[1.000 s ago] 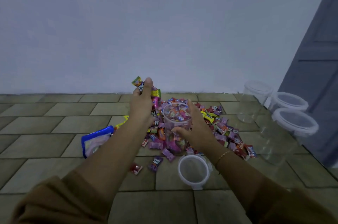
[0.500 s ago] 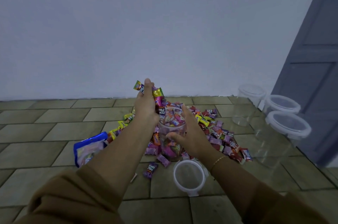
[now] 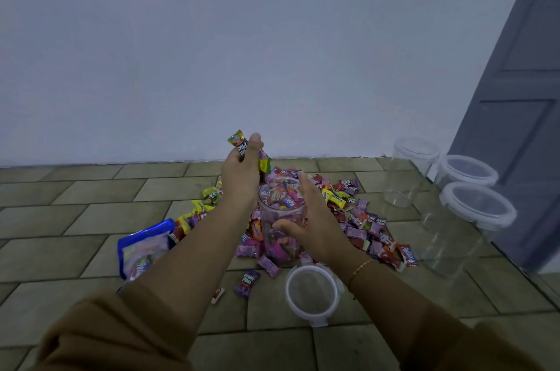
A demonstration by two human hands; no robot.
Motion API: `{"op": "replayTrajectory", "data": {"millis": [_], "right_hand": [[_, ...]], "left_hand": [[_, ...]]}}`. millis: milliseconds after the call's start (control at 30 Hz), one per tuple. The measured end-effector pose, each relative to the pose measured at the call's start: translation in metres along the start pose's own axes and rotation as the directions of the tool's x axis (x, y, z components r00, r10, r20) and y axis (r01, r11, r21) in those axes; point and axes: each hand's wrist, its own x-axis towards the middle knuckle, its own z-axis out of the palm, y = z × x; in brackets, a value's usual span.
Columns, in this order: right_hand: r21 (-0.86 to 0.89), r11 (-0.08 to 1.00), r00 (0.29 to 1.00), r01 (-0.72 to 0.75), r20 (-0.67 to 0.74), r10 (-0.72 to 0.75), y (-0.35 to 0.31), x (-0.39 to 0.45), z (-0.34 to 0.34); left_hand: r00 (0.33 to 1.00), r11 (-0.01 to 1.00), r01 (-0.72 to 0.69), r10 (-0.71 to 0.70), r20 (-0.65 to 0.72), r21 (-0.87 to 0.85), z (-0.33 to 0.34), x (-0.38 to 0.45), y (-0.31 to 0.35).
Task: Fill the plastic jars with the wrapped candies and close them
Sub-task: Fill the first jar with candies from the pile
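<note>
With the left hand (image 3: 241, 177) bunched around a fistful of wrapped candies (image 3: 242, 145) above the nearly full jar (image 3: 281, 219), gripped by the right hand (image 3: 309, 225) mid-floor, some risked spilling over its brim.

A plain pale bluish wall (image 3: 242, 52) meets a floor of olive-brown rectangular tiles (image 3: 75, 219) with dark grout. A grey panelled door (image 3: 521, 83) stands at right. Light is dim and even.

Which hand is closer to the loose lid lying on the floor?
Right. The right hand grips the candy jar just beyond the loose lid; the left hand is raised farther away, holding candies.
</note>
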Motion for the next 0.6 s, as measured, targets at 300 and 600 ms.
{"op": "replayTrajectory", "data": {"millis": [300,600], "right_hand": [[0.007,1.0,1.0,-0.006,0.003,0.006,0.0,0.0,0.001],[0.007,1.0,1.0,-0.005,-0.006,0.005,-0.001,0.0,0.001]], "left_hand": [[0.982,0.955,-0.173,0.149,0.115,0.242,-0.003,-0.01,-0.001],[0.968,0.939,-0.203,0.148,0.204,0.278,0.001,-0.018,0.001]]}}
